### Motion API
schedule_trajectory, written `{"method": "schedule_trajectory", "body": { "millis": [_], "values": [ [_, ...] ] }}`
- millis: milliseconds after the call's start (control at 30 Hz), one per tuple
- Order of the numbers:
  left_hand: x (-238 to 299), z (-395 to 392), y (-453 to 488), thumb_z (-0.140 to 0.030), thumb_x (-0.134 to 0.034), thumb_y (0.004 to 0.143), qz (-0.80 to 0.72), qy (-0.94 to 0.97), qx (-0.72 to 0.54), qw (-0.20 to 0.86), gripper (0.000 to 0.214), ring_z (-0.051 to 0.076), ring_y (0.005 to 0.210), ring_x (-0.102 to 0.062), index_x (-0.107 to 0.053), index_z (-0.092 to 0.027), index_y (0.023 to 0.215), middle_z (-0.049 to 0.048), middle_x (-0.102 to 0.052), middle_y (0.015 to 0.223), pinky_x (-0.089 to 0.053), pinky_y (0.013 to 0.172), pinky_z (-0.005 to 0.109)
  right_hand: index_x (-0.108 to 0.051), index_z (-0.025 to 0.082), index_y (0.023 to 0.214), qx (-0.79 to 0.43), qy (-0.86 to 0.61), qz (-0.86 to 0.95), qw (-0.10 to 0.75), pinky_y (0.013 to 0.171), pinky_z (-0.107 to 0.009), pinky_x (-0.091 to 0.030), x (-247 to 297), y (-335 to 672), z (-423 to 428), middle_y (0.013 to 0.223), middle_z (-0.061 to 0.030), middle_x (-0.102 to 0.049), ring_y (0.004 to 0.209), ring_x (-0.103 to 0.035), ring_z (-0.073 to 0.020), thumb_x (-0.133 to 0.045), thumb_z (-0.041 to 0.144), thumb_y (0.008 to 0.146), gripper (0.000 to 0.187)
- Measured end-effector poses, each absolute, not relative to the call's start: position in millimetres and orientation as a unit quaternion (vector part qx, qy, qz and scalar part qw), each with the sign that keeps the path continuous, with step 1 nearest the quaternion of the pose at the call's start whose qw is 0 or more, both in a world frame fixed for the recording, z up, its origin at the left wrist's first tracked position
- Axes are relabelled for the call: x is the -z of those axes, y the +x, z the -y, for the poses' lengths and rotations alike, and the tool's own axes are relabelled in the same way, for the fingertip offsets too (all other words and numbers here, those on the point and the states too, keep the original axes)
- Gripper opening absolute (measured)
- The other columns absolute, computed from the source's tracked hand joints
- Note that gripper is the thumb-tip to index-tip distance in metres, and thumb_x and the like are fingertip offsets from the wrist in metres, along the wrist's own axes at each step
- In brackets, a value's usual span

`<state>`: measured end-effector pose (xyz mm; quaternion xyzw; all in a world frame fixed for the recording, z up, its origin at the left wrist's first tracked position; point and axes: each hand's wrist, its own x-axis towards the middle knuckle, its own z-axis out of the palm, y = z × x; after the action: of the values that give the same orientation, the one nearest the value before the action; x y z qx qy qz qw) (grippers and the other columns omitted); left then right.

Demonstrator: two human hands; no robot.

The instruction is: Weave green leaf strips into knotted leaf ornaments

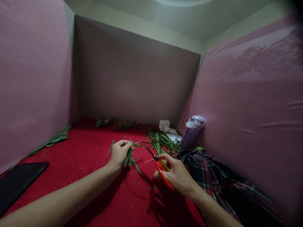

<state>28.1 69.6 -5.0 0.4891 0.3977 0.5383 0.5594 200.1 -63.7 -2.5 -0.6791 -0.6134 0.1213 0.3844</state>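
Note:
My left hand (119, 154) pinches a small bunch of green leaves (129, 155) above the red cloth (94, 189), with thin stems sticking out to the right. In my right hand (174, 173) is a pair of scissors (163, 171) with red and yellow handles. The scissors' dark blades point up and left toward the stems; whether they touch a stem I cannot tell. Cut leaf bits lie on the cloth below my hands. Just beyond the scissors spreads a heap of leaves and stems (163, 140).
A purple cylinder topped with clear plastic (193, 132) leans by the pink right wall. White cards (172, 134) lie behind the heap. A plaid cloth (213, 176) is bunched at right. A dark flat object (21, 183) and long leaves (55, 138) lie at left.

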Motion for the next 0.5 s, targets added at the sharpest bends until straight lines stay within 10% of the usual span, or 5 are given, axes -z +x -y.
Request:
{"method": "schedule_trajectory", "body": {
  "millis": [500],
  "values": [
    [16.7,-60.9,17.6,-0.034,-0.065,0.069,-0.371,0.567,-0.582,0.449,0.020,0.011,0.051,-0.051,-0.064,-0.015,0.074,-0.0025,-0.058,0.059,-0.040,0.049,0.020,-0.063,0.020,0.088,-0.247,-0.642,0.555,0.468,0.046,-0.020,-0.026,4.7,171.9,53.7,0.054,0.0077,-0.042,0.051,-0.034,-0.0097,-0.071,0.033,0.063,0.029]
  ]
}}
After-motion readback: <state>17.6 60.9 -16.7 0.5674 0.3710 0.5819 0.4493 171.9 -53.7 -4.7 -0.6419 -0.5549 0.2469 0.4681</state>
